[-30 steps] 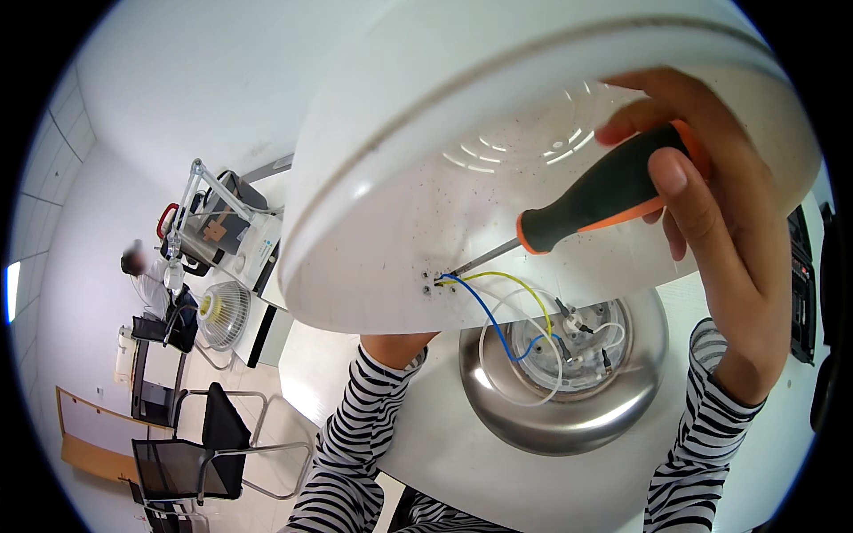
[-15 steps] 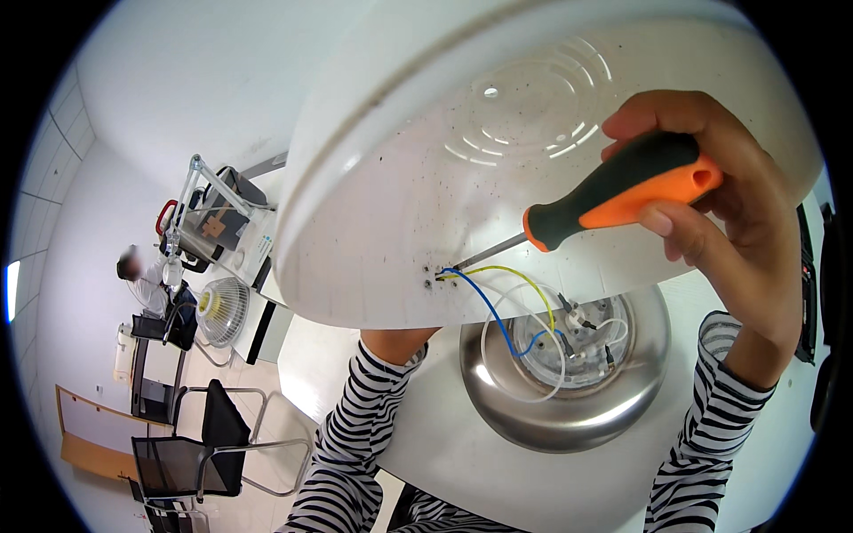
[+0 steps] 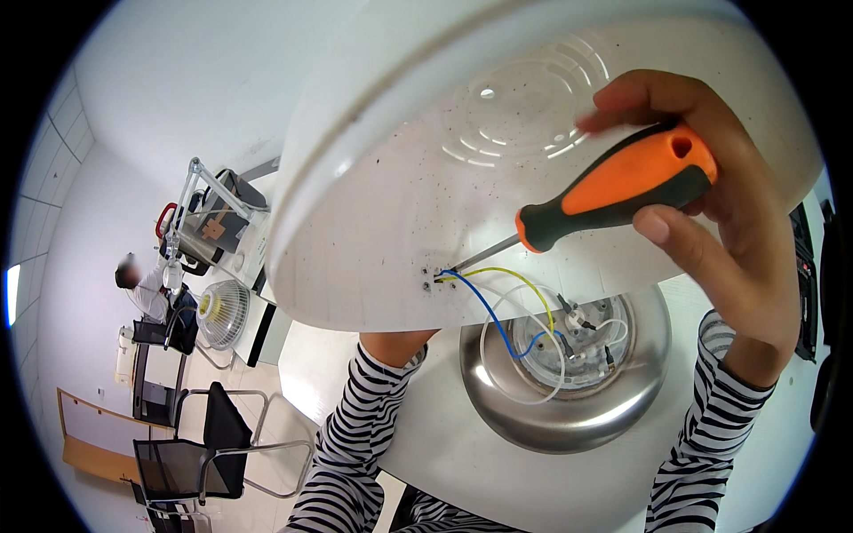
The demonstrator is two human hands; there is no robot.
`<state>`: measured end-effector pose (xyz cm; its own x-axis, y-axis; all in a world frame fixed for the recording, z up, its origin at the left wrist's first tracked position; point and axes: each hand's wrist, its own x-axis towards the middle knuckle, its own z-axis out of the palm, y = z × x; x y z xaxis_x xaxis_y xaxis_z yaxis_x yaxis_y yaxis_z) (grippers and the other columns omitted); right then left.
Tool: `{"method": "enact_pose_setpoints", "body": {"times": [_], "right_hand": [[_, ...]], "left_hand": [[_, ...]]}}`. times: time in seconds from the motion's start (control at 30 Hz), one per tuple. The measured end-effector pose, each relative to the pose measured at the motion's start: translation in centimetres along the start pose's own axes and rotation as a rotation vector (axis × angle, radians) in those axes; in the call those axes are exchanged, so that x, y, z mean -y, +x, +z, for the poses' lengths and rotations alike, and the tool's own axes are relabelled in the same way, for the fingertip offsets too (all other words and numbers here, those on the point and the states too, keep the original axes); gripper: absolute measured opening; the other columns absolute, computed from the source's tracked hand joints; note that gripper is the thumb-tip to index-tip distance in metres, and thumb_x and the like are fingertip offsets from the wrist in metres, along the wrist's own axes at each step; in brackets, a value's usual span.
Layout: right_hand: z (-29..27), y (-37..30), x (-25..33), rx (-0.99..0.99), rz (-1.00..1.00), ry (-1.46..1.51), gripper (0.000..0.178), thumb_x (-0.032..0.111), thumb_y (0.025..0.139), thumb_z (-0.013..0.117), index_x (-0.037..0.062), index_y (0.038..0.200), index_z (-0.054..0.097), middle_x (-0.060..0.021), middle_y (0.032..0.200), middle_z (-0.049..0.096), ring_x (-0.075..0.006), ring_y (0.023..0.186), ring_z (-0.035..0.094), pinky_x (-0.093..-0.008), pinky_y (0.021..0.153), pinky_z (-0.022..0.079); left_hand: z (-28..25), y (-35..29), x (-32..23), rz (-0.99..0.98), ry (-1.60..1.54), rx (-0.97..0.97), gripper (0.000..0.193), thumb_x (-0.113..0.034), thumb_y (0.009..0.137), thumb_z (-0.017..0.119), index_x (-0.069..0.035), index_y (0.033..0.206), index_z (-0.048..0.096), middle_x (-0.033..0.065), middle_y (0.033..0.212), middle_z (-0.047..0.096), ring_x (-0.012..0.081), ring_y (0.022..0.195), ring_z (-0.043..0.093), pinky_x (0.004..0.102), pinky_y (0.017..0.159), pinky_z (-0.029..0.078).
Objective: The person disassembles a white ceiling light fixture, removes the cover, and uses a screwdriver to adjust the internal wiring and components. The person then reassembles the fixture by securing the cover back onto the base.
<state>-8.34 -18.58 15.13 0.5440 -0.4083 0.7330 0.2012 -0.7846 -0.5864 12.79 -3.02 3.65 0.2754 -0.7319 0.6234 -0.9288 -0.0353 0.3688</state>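
Note:
My right hand [image 3: 724, 186] is around the handle of an orange-and-black screwdriver [image 3: 613, 186], thumb below and the other fingers above and behind. The screwdriver slants down to the left, its tip at a small cluster of dark holes in a large white domed shell [image 3: 382, 249]. Beside the tip, a blue wire [image 3: 487, 302] and a yellow wire [image 3: 520, 273] come out of the shell. They run down to a brushed-metal round base [image 3: 569, 435] with a clear inner disc and several wire connectors. Only the wrist of my left hand [image 3: 395, 344] shows; its fingers are hidden behind the shell.
The metal base lies on a white table [image 3: 426, 435]. A caged fan [image 3: 222, 314] and a grey box [image 3: 222, 222] are at the left, near a seated person [image 3: 147, 289]. A black mesh chair [image 3: 200, 453] stands on the floor at lower left.
The screwdriver handle has rotated in my right hand, bringing more of its orange side up. My upper fingers have lifted slightly. The shell has shifted very slightly left.

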Motion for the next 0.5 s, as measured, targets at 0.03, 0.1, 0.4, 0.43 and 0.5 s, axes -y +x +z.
{"method": "enact_pose_setpoints", "body": {"times": [0.03, 0.1, 0.4, 0.43, 0.5], "right_hand": [[-0.1, 0.1, 0.2, 0.023, 0.019, 0.001, 0.043, 0.025, 0.072, 0.059, -0.003, 0.102, 0.047, -0.014, 0.089, 0.057, -0.0199, 0.079, 0.059, -0.0235, 0.064, 0.05], [-0.4, 0.1, 0.1, 0.041, 0.04, -0.055, 0.042, 0.024, 0.071, 0.061, -0.0029, 0.1, 0.048, -0.0129, 0.087, 0.056, -0.0177, 0.076, 0.058, -0.0222, 0.061, 0.048], [-0.1, 0.2, -1.0, -0.052, 0.253, -0.26, 0.034, 0.028, 0.079, 0.058, 0.0, 0.096, 0.05, -0.0025, 0.068, 0.049, -0.0059, 0.053, 0.044, -0.0171, 0.042, 0.031], [0.1, 0.2, -1.0, -0.08, 0.214, -0.233, 0.033, 0.028, 0.08, 0.057, 0.0002, 0.096, 0.05, -0.0025, 0.068, 0.05, -0.006, 0.052, 0.044, -0.0169, 0.042, 0.031], [0.2, 0.2, -1.0, -0.133, 0.116, -0.127, 0.03, 0.026, 0.082, 0.054, 0.0003, 0.098, 0.051, -0.0032, 0.069, 0.053, -0.0062, 0.05, 0.045, -0.0168, 0.042, 0.032]], "left_hand": [[0.0, 0.0, -0.1, 0.006, 0.003, -0.012, 0.033, -0.018, 0.065, 0.07, -0.005, 0.094, 0.06, 0.0068, 0.087, 0.061, 0.0186, 0.078, 0.059, 0.0274, 0.067, 0.048], [-0.1, 0.2, -0.3, 0.017, 0.043, 0.0, 0.033, -0.018, 0.065, 0.07, -0.005, 0.093, 0.06, 0.0068, 0.087, 0.061, 0.0186, 0.077, 0.059, 0.0275, 0.067, 0.048], [0.1, 0.3, -0.3, 0.035, 0.036, -0.033, 0.03, -0.018, 0.065, 0.071, -0.005, 0.091, 0.061, 0.0064, 0.085, 0.061, 0.0184, 0.076, 0.059, 0.0281, 0.066, 0.048], [0.0, 0.3, -0.3, 0.044, 0.052, -0.025, 0.031, -0.018, 0.065, 0.071, -0.005, 0.091, 0.061, 0.0065, 0.085, 0.061, 0.0185, 0.076, 0.059, 0.0281, 0.066, 0.048], [0.0, 0.2, -0.2, 0.055, 0.062, -0.02, 0.031, -0.018, 0.065, 0.071, -0.005, 0.091, 0.061, 0.0066, 0.086, 0.061, 0.0186, 0.075, 0.059, 0.0281, 0.066, 0.048]]}}
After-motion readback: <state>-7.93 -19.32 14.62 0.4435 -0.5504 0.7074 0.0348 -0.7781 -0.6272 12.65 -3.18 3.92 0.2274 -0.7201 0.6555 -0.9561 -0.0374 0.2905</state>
